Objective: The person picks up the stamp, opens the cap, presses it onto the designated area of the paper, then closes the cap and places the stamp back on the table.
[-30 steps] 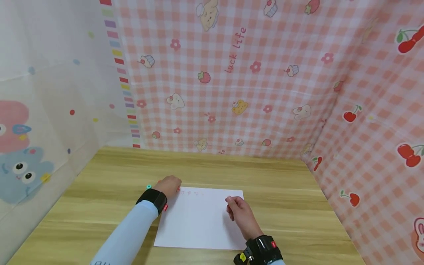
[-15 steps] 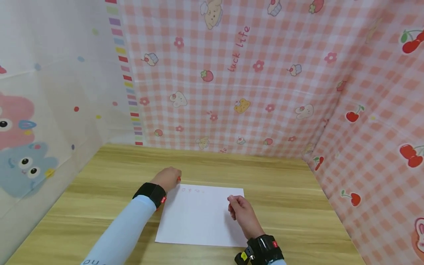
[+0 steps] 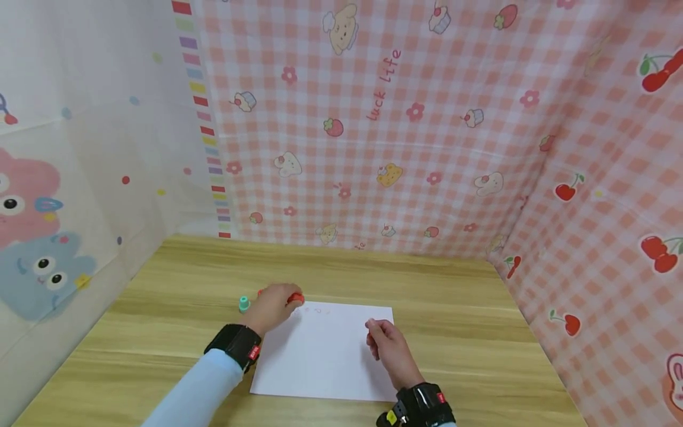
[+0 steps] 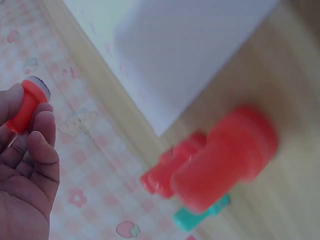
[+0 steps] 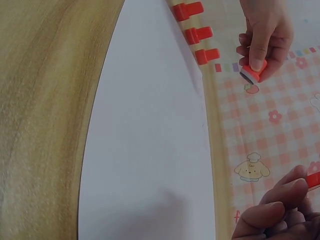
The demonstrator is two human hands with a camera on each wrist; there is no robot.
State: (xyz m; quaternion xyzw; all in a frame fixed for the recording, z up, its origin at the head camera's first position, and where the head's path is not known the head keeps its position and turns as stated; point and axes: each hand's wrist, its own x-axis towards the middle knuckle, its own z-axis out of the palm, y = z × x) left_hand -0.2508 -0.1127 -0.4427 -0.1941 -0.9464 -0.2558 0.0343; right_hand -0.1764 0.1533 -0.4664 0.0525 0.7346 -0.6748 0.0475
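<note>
My left hand (image 3: 273, 305) holds a red stamp (image 3: 296, 298) between thumb and fingers, over the top left of a white sheet of paper (image 3: 325, 356). The left wrist view shows this stamp's dark, pale-rimmed face (image 4: 41, 86), turned away from the palm. A row of faint reddish prints runs along the paper's top edge, partly behind the hand. Over the paper's right side, my right hand (image 3: 393, 350) pinches a small red piece (image 5: 313, 180); its kind is mostly hidden by the fingers. In the right wrist view the held stamp is clear of the paper.
Several red stamps (image 5: 200, 34) stand beside the paper's left edge. A teal stamp (image 3: 243, 303) stands left of my left hand. The wooden table (image 3: 469, 344) ends at a checked cloth (image 3: 405, 142) at the back and right, with a white cloth (image 3: 133, 136) at left.
My left hand, with the red stamp, has moved from the paper's top left corner slightly right and nearer, over the sheet. The teal stamp shows again. My right hand stays almost still.
</note>
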